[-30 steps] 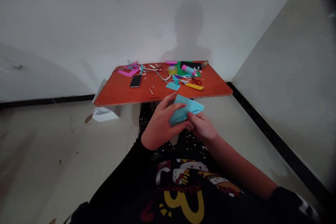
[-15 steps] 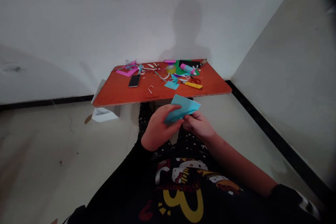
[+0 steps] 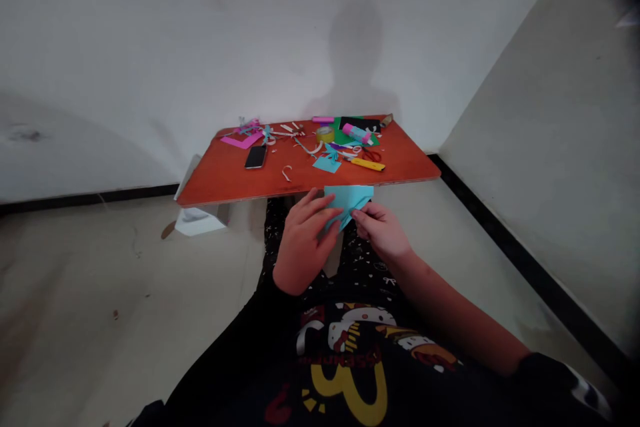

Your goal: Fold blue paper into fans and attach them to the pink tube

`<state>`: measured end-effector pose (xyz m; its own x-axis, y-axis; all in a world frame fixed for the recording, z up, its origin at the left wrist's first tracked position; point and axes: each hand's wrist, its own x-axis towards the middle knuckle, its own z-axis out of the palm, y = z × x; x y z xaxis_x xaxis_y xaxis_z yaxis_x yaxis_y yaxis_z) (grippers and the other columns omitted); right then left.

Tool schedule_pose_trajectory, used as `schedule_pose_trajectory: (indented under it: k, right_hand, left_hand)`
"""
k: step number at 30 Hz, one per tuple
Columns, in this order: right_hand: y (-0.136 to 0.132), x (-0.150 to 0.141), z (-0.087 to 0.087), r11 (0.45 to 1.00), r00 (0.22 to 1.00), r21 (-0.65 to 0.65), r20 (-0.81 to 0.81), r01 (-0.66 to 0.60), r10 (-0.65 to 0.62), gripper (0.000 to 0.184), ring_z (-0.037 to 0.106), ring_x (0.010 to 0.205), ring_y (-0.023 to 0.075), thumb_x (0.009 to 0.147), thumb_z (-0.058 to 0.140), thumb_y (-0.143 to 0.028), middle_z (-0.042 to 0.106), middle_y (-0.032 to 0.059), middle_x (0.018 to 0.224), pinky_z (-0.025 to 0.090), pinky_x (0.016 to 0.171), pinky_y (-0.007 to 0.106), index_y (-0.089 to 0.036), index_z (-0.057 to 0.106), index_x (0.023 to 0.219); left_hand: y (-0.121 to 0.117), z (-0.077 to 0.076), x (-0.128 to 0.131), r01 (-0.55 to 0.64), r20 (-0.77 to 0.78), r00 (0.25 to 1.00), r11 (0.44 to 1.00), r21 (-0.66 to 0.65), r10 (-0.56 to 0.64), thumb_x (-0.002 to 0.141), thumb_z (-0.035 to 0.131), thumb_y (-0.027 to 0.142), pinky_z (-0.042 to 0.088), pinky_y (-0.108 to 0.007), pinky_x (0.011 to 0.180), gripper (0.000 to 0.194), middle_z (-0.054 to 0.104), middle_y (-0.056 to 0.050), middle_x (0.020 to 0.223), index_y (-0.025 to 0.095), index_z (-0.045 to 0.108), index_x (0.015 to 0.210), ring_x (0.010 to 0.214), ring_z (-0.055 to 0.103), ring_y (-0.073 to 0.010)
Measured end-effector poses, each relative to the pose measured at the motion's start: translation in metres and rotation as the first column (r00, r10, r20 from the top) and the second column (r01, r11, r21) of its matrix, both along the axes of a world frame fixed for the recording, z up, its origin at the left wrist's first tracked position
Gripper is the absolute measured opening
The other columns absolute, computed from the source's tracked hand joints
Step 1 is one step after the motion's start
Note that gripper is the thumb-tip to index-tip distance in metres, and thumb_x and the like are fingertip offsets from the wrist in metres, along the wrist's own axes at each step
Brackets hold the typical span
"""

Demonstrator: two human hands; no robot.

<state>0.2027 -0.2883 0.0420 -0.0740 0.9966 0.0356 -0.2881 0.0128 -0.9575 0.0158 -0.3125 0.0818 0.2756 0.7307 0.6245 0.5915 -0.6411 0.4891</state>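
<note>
A folded sheet of light blue paper is held above my lap, just in front of the table's near edge. My left hand is at the paper's left side, its fingers somewhat spread and lying against it. On the right, my right hand pinches the paper's lower right edge between thumb and fingers. Part of the sheet's left side is hidden behind my left fingers.
The orange-red table bears a phone, a yellow cutter knife, red-handled scissors, a tape roll, a glue stick, a pink paper piece and paper scraps. A white box stands below left.
The blue paper has turned, so its top edge now lies nearly level. My left fingers have spread and shifted on it. My right hand keeps its pinch.
</note>
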Motion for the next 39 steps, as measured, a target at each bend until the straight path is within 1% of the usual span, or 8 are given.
schedule_pose_trajectory:
  k: [4, 11, 16, 25, 30, 34, 37, 39]
  right_hand:
    - [-0.001, -0.003, -0.002, 1.0, 0.998, 0.003, 0.057, -0.003, 0.003, 0.042, 0.043, 0.049, 0.0097, 0.073, 0.083, -0.055, 0.056, -0.003, 0.056, 0.031, 0.048, 0.025, -0.019, 0.063, 0.065]
    - [-0.006, -0.009, 0.007, 0.995, 0.993, 0.094, 0.118, -0.019, 0.007, 0.036, 0.045, 0.052, 0.0113, 0.079, 0.077, -0.049, 0.056, -0.0031, 0.055, 0.037, 0.053, 0.027, -0.021, 0.063, 0.062]
    - [-0.006, -0.011, -0.004, 0.973, 0.989, 0.228, 0.135, 0.036, -0.068, 0.027, 0.057, 0.067, 0.0151, 0.084, 0.074, -0.039, 0.065, -0.0002, 0.067, 0.046, 0.07, 0.03, -0.021, 0.067, 0.065]
    - [-0.007, -0.009, -0.007, 0.929, 0.943, 0.363, 0.276, 0.079, -0.188, 0.024, 0.058, 0.072, 0.0175, 0.086, 0.071, -0.04, 0.067, 0.0012, 0.076, 0.047, 0.071, 0.031, -0.023, 0.069, 0.071]
    - [-0.012, -0.006, 0.013, 0.923, 0.851, 0.386, 0.48, 0.013, -0.213, 0.037, 0.051, 0.06, 0.0157, 0.089, 0.067, -0.042, 0.058, -0.0002, 0.063, 0.038, 0.06, 0.03, -0.022, 0.058, 0.06]
    - [-0.024, 0.014, 0.048, 0.792, 0.692, 0.608, 0.593, -0.048, -0.413, 0.046, 0.042, 0.056, 0.015, 0.095, 0.061, -0.04, 0.045, -0.0014, 0.055, 0.034, 0.058, 0.032, -0.022, 0.049, 0.055]
    - [-0.028, 0.03, 0.081, 0.69, 0.554, 0.698, 0.658, -0.193, -0.51, 0.026, 0.056, 0.074, 0.0207, 0.095, 0.064, -0.04, 0.064, 0.0052, 0.074, 0.042, 0.073, 0.037, -0.022, 0.069, 0.076]
    - [-0.026, 0.036, 0.098, 0.715, 0.466, 0.583, 0.792, -0.386, -0.394, 0.021, 0.063, 0.095, 0.0254, 0.096, 0.064, -0.04, 0.073, 0.0087, 0.099, 0.045, 0.088, 0.041, -0.023, 0.076, 0.093]
  left_hand:
    - [0.001, 0.003, 0.001, 0.039, -0.12, 0.991, 0.991, -0.127, -0.054, 0.101, 0.056, 0.03, 0.039, -0.055, 0.12, 0.031, 0.066, -0.007, 0.141, 0.025, 0.068, 0.13, 0.144, 0.049, -0.0271]
    - [0.002, -0.005, 0.002, 0.104, 0.005, 0.994, 0.95, -0.295, -0.108, 0.102, 0.054, 0.032, 0.039, -0.051, 0.12, 0.036, 0.069, -0.006, 0.138, 0.024, 0.065, 0.135, 0.131, 0.062, -0.0223]
    - [-0.007, -0.001, 0.008, 0.154, 0.163, 0.982, 0.905, -0.396, -0.096, 0.1, 0.056, 0.033, 0.05, -0.041, 0.111, 0.036, 0.073, -0.007, 0.131, 0.022, 0.067, 0.133, 0.119, 0.069, -0.0211]
    - [-0.008, -0.012, 0.014, 0.139, 0.231, 0.971, 0.919, -0.368, -0.055, 0.099, 0.056, 0.026, 0.053, -0.038, 0.108, 0.039, 0.071, -0.008, 0.134, 0.02, 0.065, 0.136, 0.122, 0.069, -0.021]
    - [-0.007, -0.015, 0.01, 0.111, 0.211, 0.977, 0.928, -0.355, -0.036, 0.099, 0.054, 0.023, 0.052, -0.036, 0.108, 0.047, 0.071, -0.008, 0.134, 0.021, 0.056, 0.145, 0.122, 0.068, -0.0195]
    - [-0.007, -0.006, 0.004, 0.125, 0.109, 0.99, 0.919, -0.375, -0.09, 0.096, 0.058, 0.023, 0.057, -0.032, 0.097, 0.059, 0.076, -0.004, 0.122, 0.024, 0.045, 0.153, 0.106, 0.074, -0.0182]
    - [-0.005, 0.001, -0.001, 0.17, -0.027, 0.981, 0.923, -0.346, -0.191, 0.093, 0.059, 0.02, 0.056, -0.034, 0.096, 0.068, 0.077, -0.002, 0.121, 0.026, 0.037, 0.157, 0.104, 0.075, -0.0193]
    - [-0.003, 0.005, -0.002, 0.174, -0.12, 0.969, 0.94, -0.295, -0.217, 0.093, 0.059, 0.02, 0.057, -0.035, 0.095, 0.07, 0.077, -0.003, 0.121, 0.026, 0.034, 0.158, 0.104, 0.075, -0.0212]
